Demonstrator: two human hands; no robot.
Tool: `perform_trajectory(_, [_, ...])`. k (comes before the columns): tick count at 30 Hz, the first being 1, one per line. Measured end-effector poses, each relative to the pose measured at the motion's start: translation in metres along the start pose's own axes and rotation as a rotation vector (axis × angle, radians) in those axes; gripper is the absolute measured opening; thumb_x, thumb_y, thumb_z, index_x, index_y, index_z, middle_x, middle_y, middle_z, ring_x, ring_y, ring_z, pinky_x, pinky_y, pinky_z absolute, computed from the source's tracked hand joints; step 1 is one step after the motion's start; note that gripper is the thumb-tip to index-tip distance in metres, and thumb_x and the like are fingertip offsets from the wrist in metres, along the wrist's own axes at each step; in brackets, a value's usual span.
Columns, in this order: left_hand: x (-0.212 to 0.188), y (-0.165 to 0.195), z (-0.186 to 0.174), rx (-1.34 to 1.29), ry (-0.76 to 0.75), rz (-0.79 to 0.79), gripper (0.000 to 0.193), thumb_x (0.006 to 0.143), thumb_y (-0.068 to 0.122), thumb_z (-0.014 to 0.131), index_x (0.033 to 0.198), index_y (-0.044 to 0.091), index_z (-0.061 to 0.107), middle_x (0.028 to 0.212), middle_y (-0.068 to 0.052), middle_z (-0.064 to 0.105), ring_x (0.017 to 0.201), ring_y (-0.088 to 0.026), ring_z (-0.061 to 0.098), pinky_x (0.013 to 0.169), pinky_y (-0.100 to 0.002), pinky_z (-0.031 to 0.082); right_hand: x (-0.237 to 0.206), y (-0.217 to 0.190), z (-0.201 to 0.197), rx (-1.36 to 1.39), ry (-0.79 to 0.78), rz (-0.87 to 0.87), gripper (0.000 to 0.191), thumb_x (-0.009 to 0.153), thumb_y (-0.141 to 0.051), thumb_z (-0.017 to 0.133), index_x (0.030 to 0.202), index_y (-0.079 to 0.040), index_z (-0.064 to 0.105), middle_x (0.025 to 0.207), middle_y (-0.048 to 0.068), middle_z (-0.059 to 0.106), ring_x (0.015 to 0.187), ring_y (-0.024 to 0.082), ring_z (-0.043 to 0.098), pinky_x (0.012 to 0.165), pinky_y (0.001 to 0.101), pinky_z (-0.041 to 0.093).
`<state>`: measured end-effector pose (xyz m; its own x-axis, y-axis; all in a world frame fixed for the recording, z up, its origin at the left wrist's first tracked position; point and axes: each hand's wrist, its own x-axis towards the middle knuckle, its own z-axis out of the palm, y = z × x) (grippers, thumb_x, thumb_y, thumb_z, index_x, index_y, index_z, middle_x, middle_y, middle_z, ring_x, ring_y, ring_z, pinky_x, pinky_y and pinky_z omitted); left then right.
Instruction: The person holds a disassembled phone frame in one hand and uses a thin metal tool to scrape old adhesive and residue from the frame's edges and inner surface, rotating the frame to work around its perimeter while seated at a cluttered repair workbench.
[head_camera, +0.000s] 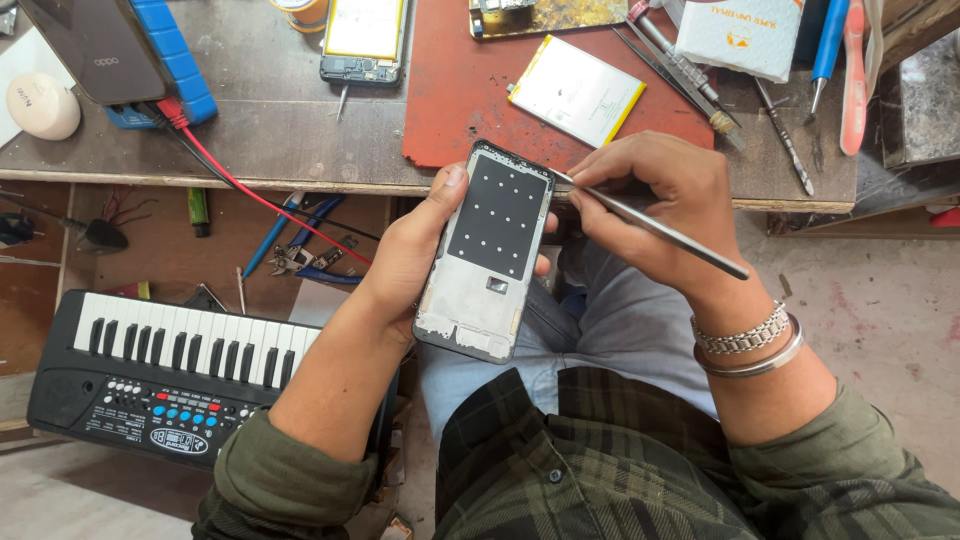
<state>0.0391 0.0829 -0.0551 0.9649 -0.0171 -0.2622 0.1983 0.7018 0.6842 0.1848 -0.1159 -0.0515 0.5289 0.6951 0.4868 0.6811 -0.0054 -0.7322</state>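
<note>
My left hand (410, 250) grips an opened phone frame (490, 255), held upright over my lap with its bare inner side facing me; a black pad with small white dots covers its upper half. My right hand (655, 200) pinches thin metal tweezers (650, 222), and their tip touches the frame's upper right edge. Two metal bracelets circle my right wrist.
A wooden workbench (280, 140) with a red mat (460, 90) carries a yellow-edged battery (577, 92), another opened phone (364, 35), screwdrivers (780, 130) and a white box (740, 35). A small black keyboard (165, 375) lies at lower left, pliers (300, 260) on a shelf behind it.
</note>
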Motion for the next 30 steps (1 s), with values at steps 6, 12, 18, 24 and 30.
perform_trajectory(6, [0.000, 0.000, 0.000, -0.019, 0.012, -0.013, 0.056, 0.109, 0.045, 0.041, 0.138, -0.001, 0.055, 0.120, -0.025, 0.070, 0.092, -0.033, 0.075, 0.076, -0.042, 0.063, 0.002, 0.002, -0.002, -0.042, -0.036, -0.090, 0.015, 0.086, 0.001, 0.079, 0.097, -0.003, 0.071, 0.104, 0.010, 0.076, 0.098, 0.022, 0.076, 0.085, 0.0309, 0.059])
perform_trajectory(12, [0.000, 0.000, -0.001, -0.009, 0.014, -0.009, 0.056, 0.109, 0.045, 0.041, 0.137, -0.001, 0.055, 0.119, -0.025, 0.070, 0.092, -0.034, 0.075, 0.077, -0.042, 0.063, 0.001, 0.003, -0.001, -0.045, -0.028, -0.094, 0.015, 0.085, 0.001, 0.080, 0.096, -0.004, 0.071, 0.104, 0.010, 0.076, 0.098, 0.022, 0.076, 0.083, 0.0307, 0.059])
perform_trajectory(18, [0.000, -0.001, 0.000, -0.004, 0.015, -0.001, 0.054, 0.109, 0.045, 0.041, 0.137, 0.000, 0.054, 0.119, -0.025, 0.069, 0.092, -0.034, 0.075, 0.076, -0.043, 0.062, 0.000, 0.004, 0.001, -0.082, -0.011, -0.107, 0.016, 0.085, 0.001, 0.081, 0.096, -0.004, 0.070, 0.103, 0.009, 0.076, 0.096, 0.022, 0.075, 0.082, 0.0312, 0.058])
perform_trajectory(24, [0.000, 0.000, 0.002, -0.003, 0.021, -0.022, 0.058, 0.109, 0.046, 0.039, 0.138, -0.001, 0.055, 0.118, -0.024, 0.070, 0.090, -0.033, 0.075, 0.076, -0.041, 0.062, -0.001, 0.006, 0.008, -0.096, 0.022, -0.145, 0.015, 0.088, -0.001, 0.082, 0.096, -0.005, 0.069, 0.104, 0.008, 0.076, 0.096, 0.023, 0.074, 0.082, 0.0318, 0.057])
perform_trajectory(30, [0.000, 0.001, 0.004, 0.008, 0.012, -0.022, 0.058, 0.109, 0.047, 0.038, 0.137, -0.001, 0.056, 0.118, -0.023, 0.070, 0.090, -0.032, 0.074, 0.076, -0.040, 0.062, 0.002, 0.005, 0.014, -0.113, 0.032, -0.145, 0.015, 0.089, -0.001, 0.083, 0.094, -0.004, 0.069, 0.104, 0.008, 0.077, 0.094, 0.023, 0.074, 0.079, 0.0320, 0.057])
